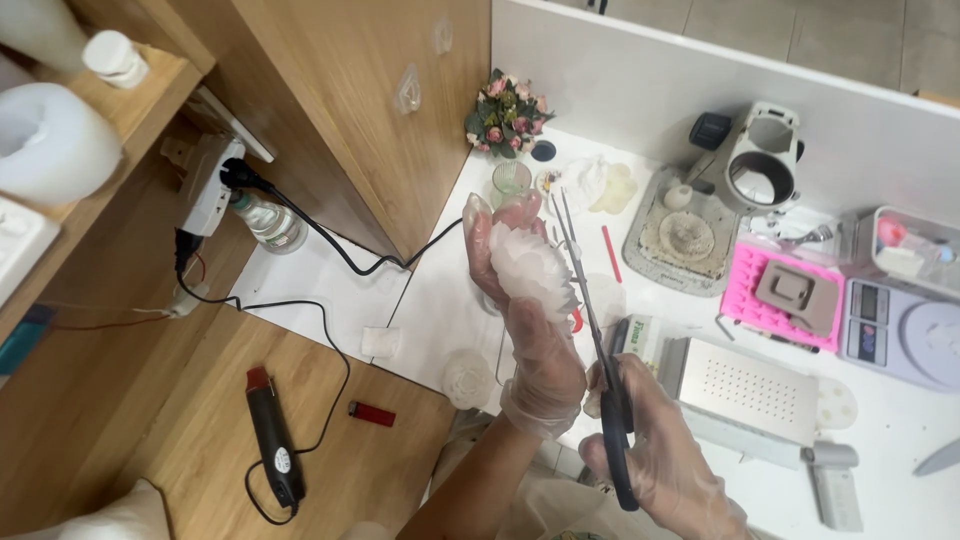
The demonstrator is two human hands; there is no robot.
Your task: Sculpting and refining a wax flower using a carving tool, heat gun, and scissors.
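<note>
Thin clear plastic gloves — glossy; scissors of bright metal, matt waxy white flower, wood-grain desk.

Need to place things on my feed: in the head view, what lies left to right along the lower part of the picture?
Black heat gun → red lighter → small white flower piece → left hand holding a white flower → right hand with scissors → grey perforated box

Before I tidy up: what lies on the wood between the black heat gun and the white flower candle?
In the head view, a small red lighter lies between heat gun and candle.
</note>
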